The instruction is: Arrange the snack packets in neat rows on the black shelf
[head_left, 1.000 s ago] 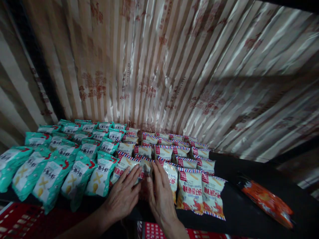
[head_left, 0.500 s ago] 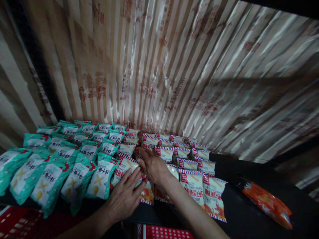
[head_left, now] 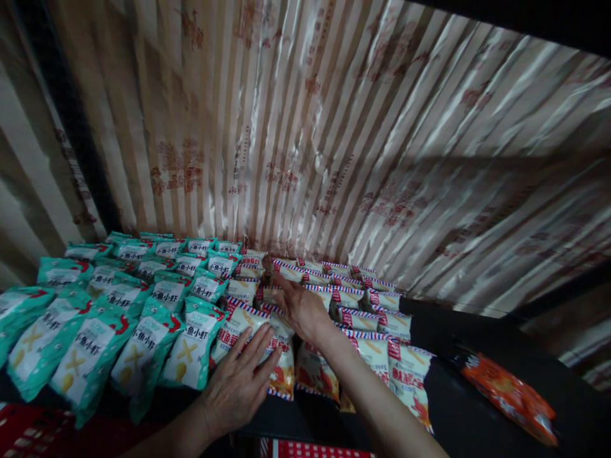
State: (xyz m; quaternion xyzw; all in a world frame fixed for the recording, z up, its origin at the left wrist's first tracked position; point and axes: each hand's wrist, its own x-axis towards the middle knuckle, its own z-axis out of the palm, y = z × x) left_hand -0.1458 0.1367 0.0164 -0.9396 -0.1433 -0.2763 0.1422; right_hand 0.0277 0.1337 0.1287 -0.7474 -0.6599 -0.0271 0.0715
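Rows of red-and-white striped snack packets (head_left: 356, 315) lie on a black shelf (head_left: 458, 407), beside rows of teal snack packets (head_left: 143, 299) on the left. My left hand (head_left: 238, 381) rests flat with fingers spread on a front red-and-white packet (head_left: 281, 366). My right hand (head_left: 298, 305) reaches further back over the middle rows, fingers extended and pressing on packets there.
A lone orange packet (head_left: 510, 394) lies on the shelf at the right. A striped satin cloth (head_left: 310, 127) hangs behind and above the shelf. A red plastic basket (head_left: 315, 450) shows under the shelf's front edge.
My right hand has left the front packet and moved back into the middle rows. My left hand has stayed flat on the front packets.
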